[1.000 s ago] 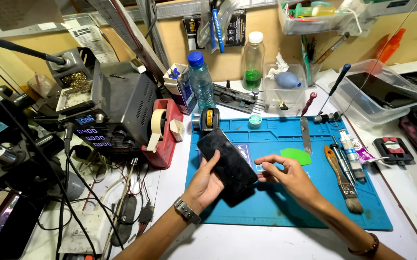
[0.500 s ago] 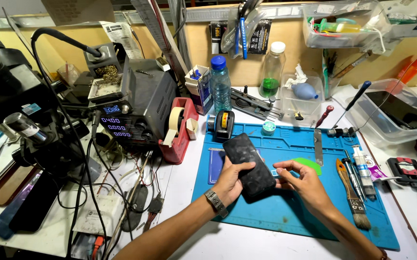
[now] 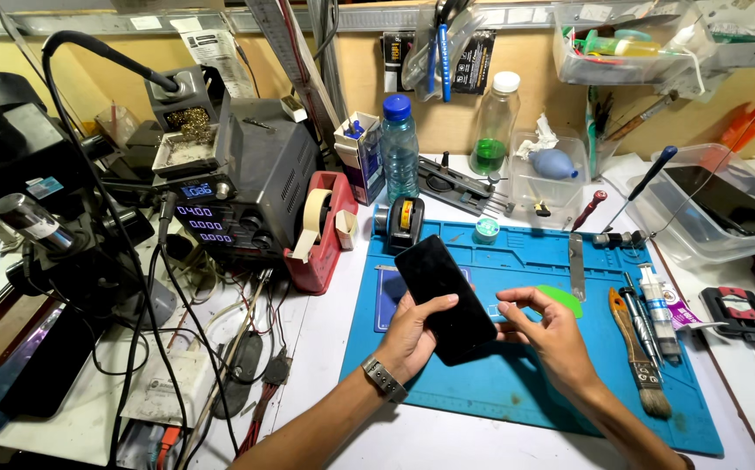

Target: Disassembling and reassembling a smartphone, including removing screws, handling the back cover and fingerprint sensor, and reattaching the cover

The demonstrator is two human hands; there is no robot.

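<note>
A black smartphone [image 3: 444, 296] is held tilted over the blue work mat [image 3: 525, 383]. My left hand [image 3: 412, 335] grips it from below, thumb across the dark screen; a watch sits on that wrist. My right hand [image 3: 547, 326] is at the phone's right edge, fingertips pinched close to its side. Whether it holds a small pick I cannot tell. A green flat pick [image 3: 560, 298] lies on the mat just beyond the right hand.
A soldering station [image 3: 247, 196], red tape dispenser [image 3: 321, 231], blue-capped bottle [image 3: 399, 148] and green-liquid bottle [image 3: 491, 122] stand behind. A brush [image 3: 639, 352], tube [image 3: 660, 309] and metal spudger [image 3: 576, 265] lie on the mat's right. Clear bins [image 3: 708, 213], microscope [image 3: 12, 165] and cables [image 3: 203, 348] flank.
The view has swung left and closer. The phone stays in my left hand; my right hand has shifted from the phone's surface to its right edge.
</note>
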